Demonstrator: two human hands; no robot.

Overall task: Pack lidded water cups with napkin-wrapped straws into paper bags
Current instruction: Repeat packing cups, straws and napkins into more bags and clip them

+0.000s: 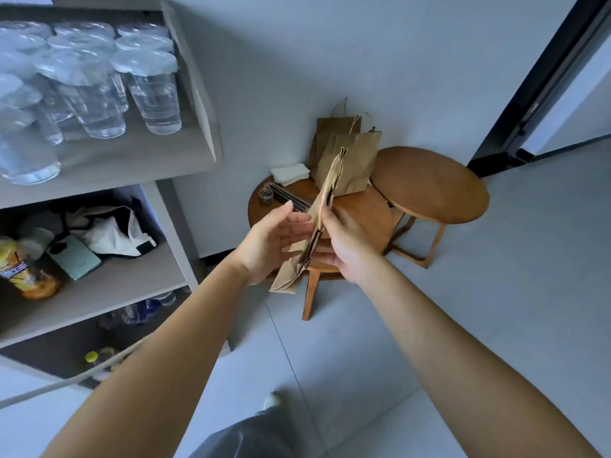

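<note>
Holding a flat bag point(322, 206) edge-up over the low table point(360, 213), the right hand point(344, 242) pinches its side. The left hand point(274, 239) is spread wide, its fingers straight, beside the bag. More bags point(347, 157) lean on the wall, next to napkins point(291, 173) and straws point(291, 198). Cups point(152, 90) with lids stand on the shelf point(139, 160).

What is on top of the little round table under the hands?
On the round table lie white napkins, dark straws, and paper bags leaning against the wall. The hands and held bag cover the middle.
</note>
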